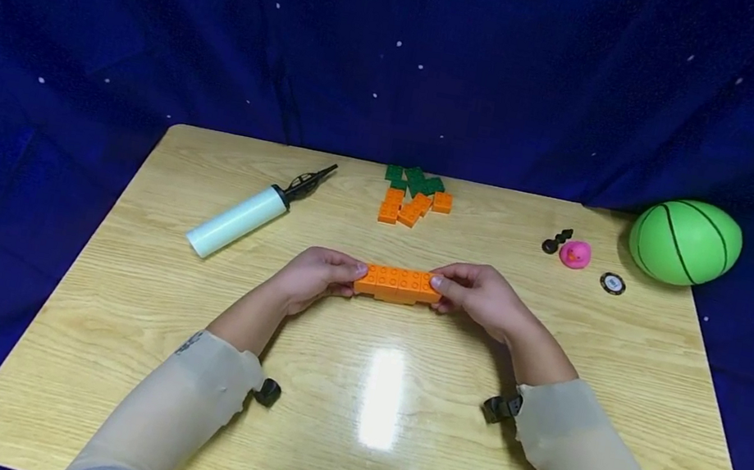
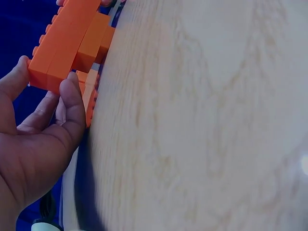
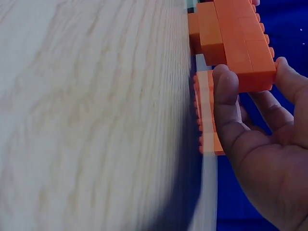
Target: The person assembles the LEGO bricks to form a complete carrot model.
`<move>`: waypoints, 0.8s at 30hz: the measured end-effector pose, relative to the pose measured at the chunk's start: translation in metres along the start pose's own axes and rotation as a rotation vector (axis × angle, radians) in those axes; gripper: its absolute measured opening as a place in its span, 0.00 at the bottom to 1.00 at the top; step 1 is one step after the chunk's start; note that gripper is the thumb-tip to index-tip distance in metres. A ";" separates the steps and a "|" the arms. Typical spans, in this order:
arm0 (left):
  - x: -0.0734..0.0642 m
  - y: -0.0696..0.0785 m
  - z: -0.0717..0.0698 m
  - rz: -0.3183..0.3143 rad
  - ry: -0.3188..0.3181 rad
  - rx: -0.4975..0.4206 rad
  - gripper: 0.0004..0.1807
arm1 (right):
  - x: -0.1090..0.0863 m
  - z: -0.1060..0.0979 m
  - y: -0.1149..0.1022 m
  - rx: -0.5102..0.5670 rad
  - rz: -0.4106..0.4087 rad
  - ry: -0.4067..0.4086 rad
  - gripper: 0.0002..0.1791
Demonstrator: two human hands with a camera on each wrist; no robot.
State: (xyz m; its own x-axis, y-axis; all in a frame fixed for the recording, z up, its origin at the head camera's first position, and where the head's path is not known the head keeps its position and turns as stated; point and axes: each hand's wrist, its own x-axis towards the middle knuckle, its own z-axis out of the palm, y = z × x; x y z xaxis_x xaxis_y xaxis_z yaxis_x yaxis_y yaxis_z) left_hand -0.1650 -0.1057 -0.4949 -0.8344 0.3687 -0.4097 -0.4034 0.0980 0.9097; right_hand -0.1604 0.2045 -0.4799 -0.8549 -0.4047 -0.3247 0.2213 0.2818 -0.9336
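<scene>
Both hands hold an orange toy brick assembly (image 1: 399, 281) over the middle of the table. It has a long studded top and narrower bricks joined beneath it, which show stepped in the wrist views. My left hand (image 1: 315, 278) pinches the left end, thumb at the studded top edge and fingers under it. At the other end, my right hand (image 1: 486, 301) grips in the same way. In the left wrist view, the assembly (image 2: 65, 45) is tilted, its studs facing the curtain. The right wrist view shows the block's (image 3: 243, 43) plain end between thumb and fingers.
Loose orange bricks (image 1: 389, 212) and green bricks (image 1: 416, 179) lie behind the hands. A hand pump (image 1: 240, 220) is on the left. At the right are a green ball (image 1: 685, 242), a pink rubber duck (image 1: 575, 254), a small black item (image 1: 551, 246) and a poker chip (image 1: 612, 284).
</scene>
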 end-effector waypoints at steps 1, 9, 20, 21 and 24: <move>0.000 0.000 0.000 -0.001 0.000 0.000 0.18 | 0.000 0.000 0.000 0.004 0.002 0.001 0.22; 0.003 0.002 0.000 0.005 -0.016 0.018 0.19 | 0.000 -0.002 0.003 -0.043 -0.011 0.043 0.24; 0.005 0.002 -0.014 0.031 -0.039 0.005 0.25 | -0.005 -0.007 0.008 -0.132 -0.056 0.032 0.27; 0.005 0.002 -0.015 0.033 -0.040 0.002 0.26 | -0.005 -0.008 0.009 -0.133 -0.071 0.024 0.27; 0.006 0.001 -0.017 0.035 -0.047 -0.008 0.27 | -0.006 -0.008 0.011 -0.130 -0.097 -0.002 0.28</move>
State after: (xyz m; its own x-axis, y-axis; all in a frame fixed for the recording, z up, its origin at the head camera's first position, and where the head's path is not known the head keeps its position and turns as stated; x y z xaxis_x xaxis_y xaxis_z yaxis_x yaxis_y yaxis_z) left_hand -0.1767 -0.1196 -0.4981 -0.8294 0.4151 -0.3738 -0.3775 0.0768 0.9228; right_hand -0.1567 0.2164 -0.4867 -0.8682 -0.4372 -0.2348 0.0753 0.3517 -0.9331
